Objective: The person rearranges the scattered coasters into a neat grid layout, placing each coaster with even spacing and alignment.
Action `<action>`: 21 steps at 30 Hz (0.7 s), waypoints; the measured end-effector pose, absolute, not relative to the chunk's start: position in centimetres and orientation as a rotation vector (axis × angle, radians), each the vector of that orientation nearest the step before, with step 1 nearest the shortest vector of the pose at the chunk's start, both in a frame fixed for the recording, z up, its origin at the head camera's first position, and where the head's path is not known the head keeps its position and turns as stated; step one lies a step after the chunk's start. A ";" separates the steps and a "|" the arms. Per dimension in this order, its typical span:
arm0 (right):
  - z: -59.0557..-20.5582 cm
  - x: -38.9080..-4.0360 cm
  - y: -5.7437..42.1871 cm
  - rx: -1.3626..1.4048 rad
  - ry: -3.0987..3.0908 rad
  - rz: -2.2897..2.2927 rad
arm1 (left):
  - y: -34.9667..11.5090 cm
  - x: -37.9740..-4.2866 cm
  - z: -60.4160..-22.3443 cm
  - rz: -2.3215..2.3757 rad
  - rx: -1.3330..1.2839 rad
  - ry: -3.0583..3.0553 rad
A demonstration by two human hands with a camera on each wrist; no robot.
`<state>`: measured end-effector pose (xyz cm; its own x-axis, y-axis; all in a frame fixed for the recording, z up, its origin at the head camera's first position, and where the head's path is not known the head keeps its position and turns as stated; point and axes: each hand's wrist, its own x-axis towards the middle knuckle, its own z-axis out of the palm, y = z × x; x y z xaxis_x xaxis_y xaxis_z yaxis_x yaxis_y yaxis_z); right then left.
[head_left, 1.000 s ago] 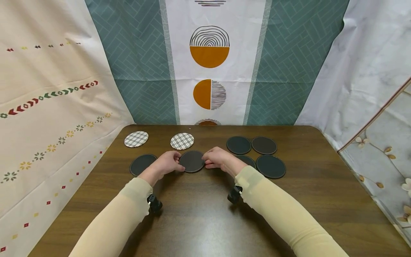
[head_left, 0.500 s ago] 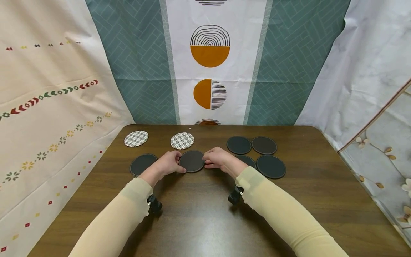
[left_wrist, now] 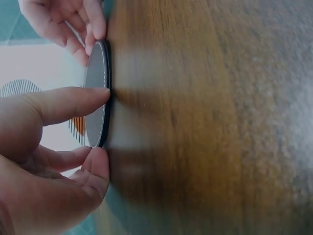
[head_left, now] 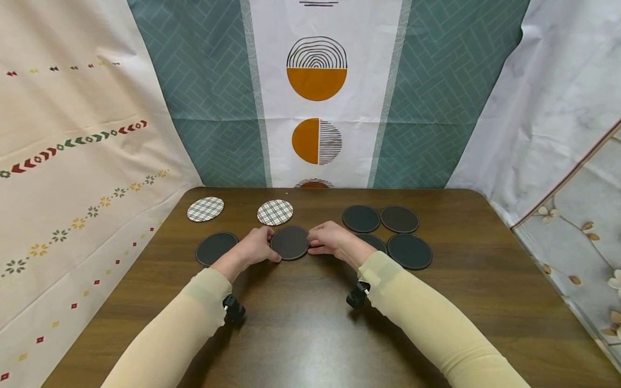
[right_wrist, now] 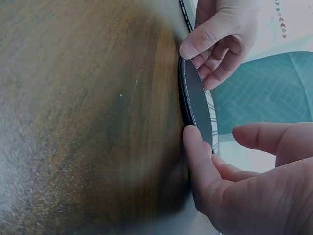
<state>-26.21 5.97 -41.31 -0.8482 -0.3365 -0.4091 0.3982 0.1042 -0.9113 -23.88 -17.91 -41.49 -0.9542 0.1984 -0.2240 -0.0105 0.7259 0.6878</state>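
A dark brown round coaster with pale edge stitching lies flat on the wooden table between both hands. My left hand holds its left side. In the left wrist view the left thumb touches the near rim while curled fingers bear on the side. Across from it, my right hand has curled fingers at the right rim. In the right wrist view, fingertips of the right hand touch the coaster's edge, and one digit stands off above it.
Two plaid white coasters, left and middle, lie near the back edge. A black coaster sits beside the left forearm. At right several dark coasters form a cluster, one partly hidden by the right hand. Patterned cloths surround the table.
Almost nothing differs. Both hands stay at the brown coaster, with only very small shifts of the fingers. The other coasters keep their places.
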 end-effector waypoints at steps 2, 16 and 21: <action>-41.2 -26.2 5.9 0.063 1.850 -1.813 | -17.8 -23.9 -41.5 1.057 0.138 2.648; -39.8 -26.3 5.3 -0.024 2.038 -1.698 | -16.4 -24.3 -41.4 1.290 0.105 2.549; -39.9 -26.6 6.4 -0.017 2.082 -1.645 | -16.5 -24.4 -41.7 1.256 0.128 2.560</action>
